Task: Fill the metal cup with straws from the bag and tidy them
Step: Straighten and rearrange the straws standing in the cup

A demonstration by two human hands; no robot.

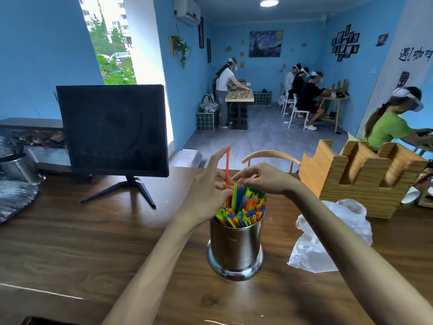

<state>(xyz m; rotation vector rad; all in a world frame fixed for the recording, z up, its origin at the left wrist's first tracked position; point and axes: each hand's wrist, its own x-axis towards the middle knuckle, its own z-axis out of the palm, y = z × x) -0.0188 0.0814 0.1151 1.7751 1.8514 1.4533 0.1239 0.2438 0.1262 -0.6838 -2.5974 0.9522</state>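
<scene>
Straws (243, 205): thin plastic, mixed colours, packed into the metal cup (235, 245), which stands mid-table on the wooden table (93, 242). Cup looks nearly full; tops fan out unevenly above the rim. One red straw (227, 165) stands well above the rest, near upright.

Handling, my read: straws are very light, springy, smooth. They kink if squeezed hard and skate on each other. Take a single one by the upper shaft with a fingertip pinch and push straight down; side load will bend it. For levelling the bunch, tap the tops with flat fingers instead of gripping. Cup is steel with a wide flared base, so likely stable, but the polished wall is slippery; steady it low if it shifts.

Left hand (208, 191): at the red straw's lower part, fingers extended up beside it; looks like a pinch, contact partly hidden. Right hand (264, 178): fingers curled over the straw tops, fingertips meeting the bunch; can't tell if it pinches any.

Clear plastic bag (328, 240) lies crumpled just right of the cup, looks near empty. Wooden slotted holder (356, 181) behind it. Monitor (112, 130) back left.
</scene>
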